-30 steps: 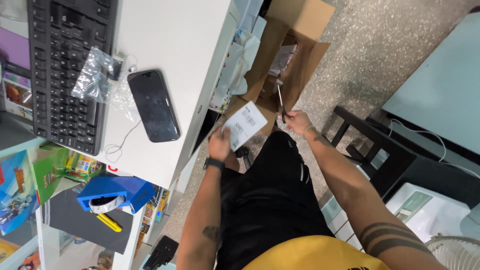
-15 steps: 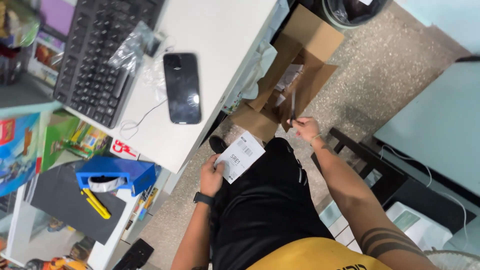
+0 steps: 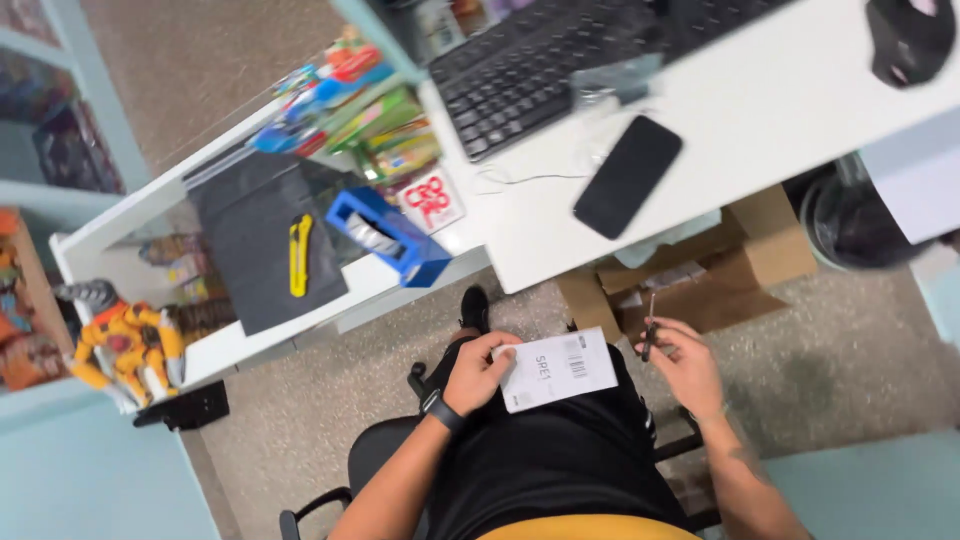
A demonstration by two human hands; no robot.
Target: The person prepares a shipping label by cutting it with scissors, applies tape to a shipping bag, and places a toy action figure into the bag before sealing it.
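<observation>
Head view looks down over my lap, and I have both hands busy there. My left hand [image 3: 478, 368] is closed on the edge of a white paper label [image 3: 558, 369], pinching its left side so the sheet lies flat over my black shorts, printed side up. My right hand [image 3: 685, 362] sits just right of the label, fingers curled around a pair of small dark-handled scissors [image 3: 650, 330] whose thin blades point up toward the counter; the blades are blurred, so I cannot tell whether they stand apart or together. The scissors are near the label's right edge but not touching it. A dark watch [image 3: 441, 409] wraps my left wrist.

Ahead of my knees the white counter [image 3: 780, 110] carries a black keyboard [image 3: 520, 70], a black phone [image 3: 627, 176] lying face up at a slant, a crumpled clear plastic bag [image 3: 615, 80] between them, and a dark mouse [image 3: 905, 38] at the far right. Under the counter's edge stands an open brown cardboard box [image 3: 720, 275], with a dark bin [image 3: 850, 215] beside it. To the left, a lower white shelf [image 3: 225, 345] holds a black mat [image 3: 262, 240] with a yellow utility knife [image 3: 299, 255] on it, and a blue tape dispenser [image 3: 388, 236] just right of that. An orange toy figure [image 3: 125, 345] stands at the shelf's left end.
</observation>
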